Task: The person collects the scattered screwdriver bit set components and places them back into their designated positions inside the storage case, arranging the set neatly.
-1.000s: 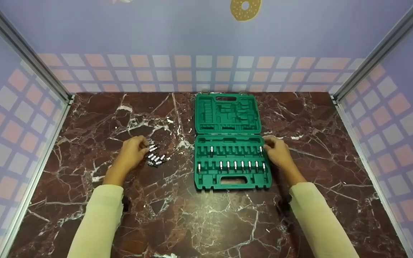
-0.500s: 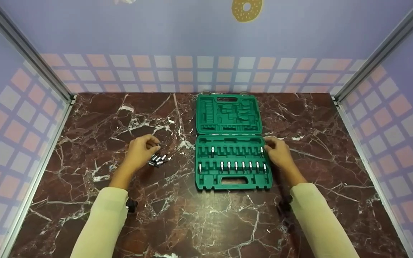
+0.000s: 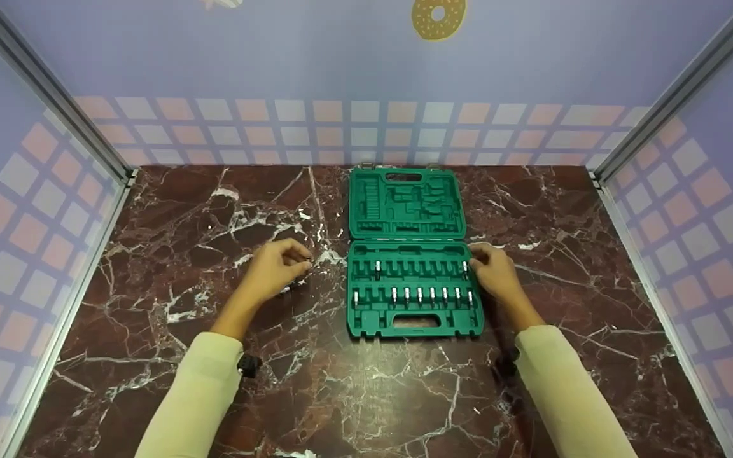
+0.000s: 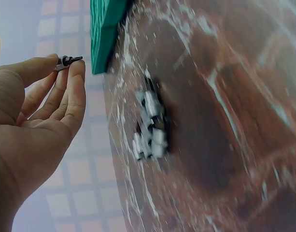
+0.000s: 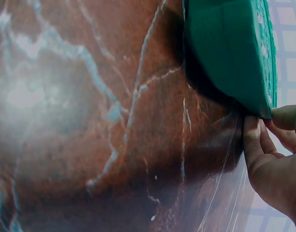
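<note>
My left hand (image 3: 276, 270) pinches a bit socket (image 4: 65, 62), a small chrome piece with a dark tip, between thumb and fingers. It is above the table, left of an open green tool case (image 3: 373, 320). Several loose bit sockets (image 4: 152, 121) lie in a small heap below that hand; in the head view the hand hides most of them. My right hand (image 3: 495, 272) holds the case's right edge, thumb on top and fingers against the side, as the right wrist view shows. Several bit sockets (image 3: 420, 296) stand in the case's slots, mostly in the front row.
The case's lid (image 3: 406, 203) lies folded back towards the rear wall, with bare moulded recesses. A dark red marbled table (image 3: 366, 407) carries everything. Patterned walls (image 3: 366, 70) enclose the left, right and back.
My left hand has lifted a bit socket from the heap and moved right towards the case. The right hand stays at the case's right edge.
</note>
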### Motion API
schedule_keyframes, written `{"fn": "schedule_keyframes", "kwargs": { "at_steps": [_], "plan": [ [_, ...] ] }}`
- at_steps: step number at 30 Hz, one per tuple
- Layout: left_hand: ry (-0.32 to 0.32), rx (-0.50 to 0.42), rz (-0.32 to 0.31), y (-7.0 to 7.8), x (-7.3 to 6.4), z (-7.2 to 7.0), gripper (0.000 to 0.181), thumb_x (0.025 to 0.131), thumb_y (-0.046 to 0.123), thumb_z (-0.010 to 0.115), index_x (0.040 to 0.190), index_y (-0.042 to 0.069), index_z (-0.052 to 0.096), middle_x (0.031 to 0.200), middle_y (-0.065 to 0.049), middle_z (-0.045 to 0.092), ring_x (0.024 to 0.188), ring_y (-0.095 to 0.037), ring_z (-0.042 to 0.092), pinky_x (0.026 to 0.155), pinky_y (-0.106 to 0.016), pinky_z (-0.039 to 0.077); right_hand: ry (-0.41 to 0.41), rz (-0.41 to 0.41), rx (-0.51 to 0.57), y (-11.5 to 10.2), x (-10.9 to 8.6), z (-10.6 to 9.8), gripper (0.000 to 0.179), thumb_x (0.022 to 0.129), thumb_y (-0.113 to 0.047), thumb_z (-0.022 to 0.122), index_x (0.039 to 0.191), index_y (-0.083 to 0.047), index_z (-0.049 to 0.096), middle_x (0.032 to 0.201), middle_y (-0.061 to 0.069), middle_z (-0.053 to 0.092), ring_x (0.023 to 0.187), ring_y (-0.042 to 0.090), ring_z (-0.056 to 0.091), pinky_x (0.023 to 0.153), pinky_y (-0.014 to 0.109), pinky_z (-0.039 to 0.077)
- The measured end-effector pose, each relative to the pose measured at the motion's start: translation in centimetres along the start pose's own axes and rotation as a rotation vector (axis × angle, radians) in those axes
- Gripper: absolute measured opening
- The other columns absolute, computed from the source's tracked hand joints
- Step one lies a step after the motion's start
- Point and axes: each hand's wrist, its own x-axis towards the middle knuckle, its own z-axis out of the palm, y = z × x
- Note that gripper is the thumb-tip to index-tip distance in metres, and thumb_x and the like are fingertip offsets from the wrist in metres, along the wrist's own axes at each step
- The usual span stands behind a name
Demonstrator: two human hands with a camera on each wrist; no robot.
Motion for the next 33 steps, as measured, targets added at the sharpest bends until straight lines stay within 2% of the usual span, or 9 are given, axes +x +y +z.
{"fn": "schedule_keyframes", "kwargs": {
  "at_steps": [6,13,18,27,33],
  "plan": [
    [-0.065,-0.054,0.024,1.6,0.2,1.6,0.016,0.089,-0.001,0.074,0.104,-0.004,0.071,0.100,-0.017,0.074,0.086,-0.025,0.070,0.080,-0.032,0.060,-0.004,0.019,0.014,-0.1,-0.1,0.0,0.030,0.100,-0.003,0.060,0.128,0.001,0.068,0.113,0.024,0.071,0.106,0.037,0.065,0.092,0.051,0.052],
    [-0.105,-0.029,0.060,3.3,0.7,3.1,0.015,0.087,0.000,0.076,0.102,-0.001,0.072,0.098,-0.014,0.075,0.086,-0.024,0.071,0.079,-0.035,0.061,-0.002,0.025,0.015,-0.2,-0.1,0.0,0.030,0.099,-0.002,0.060,0.128,0.002,0.067,0.112,0.024,0.070,0.104,0.036,0.065,0.091,0.049,0.051],
    [-0.161,-0.021,0.076,4.4,0.9,3.9,0.014,0.089,0.001,0.076,0.102,0.000,0.072,0.100,-0.013,0.074,0.088,-0.024,0.072,0.079,-0.034,0.062,-0.002,0.028,0.020,-0.2,0.0,0.0,0.030,0.100,-0.001,0.059,0.128,0.002,0.067,0.113,0.024,0.070,0.104,0.036,0.065,0.091,0.050,0.052],
    [-0.232,-0.006,0.117,5.5,1.1,5.8,0.013,0.088,0.002,0.077,0.100,0.001,0.073,0.093,-0.009,0.075,0.085,-0.020,0.070,0.078,-0.033,0.061,-0.008,0.029,0.018,-0.3,0.0,0.0,0.030,0.100,-0.003,0.059,0.129,0.001,0.067,0.115,0.024,0.070,0.105,0.036,0.065,0.092,0.050,0.052],
    [-0.281,0.038,0.153,6.0,1.2,7.2,0.012,0.088,0.001,0.075,0.099,0.000,0.072,0.093,-0.009,0.075,0.084,-0.020,0.069,0.078,-0.033,0.060,-0.008,0.042,0.023,-0.3,-0.2,0.0,0.030,0.101,-0.004,0.059,0.130,0.000,0.067,0.117,0.024,0.070,0.109,0.038,0.065,0.095,0.052,0.052]
  ]
}}
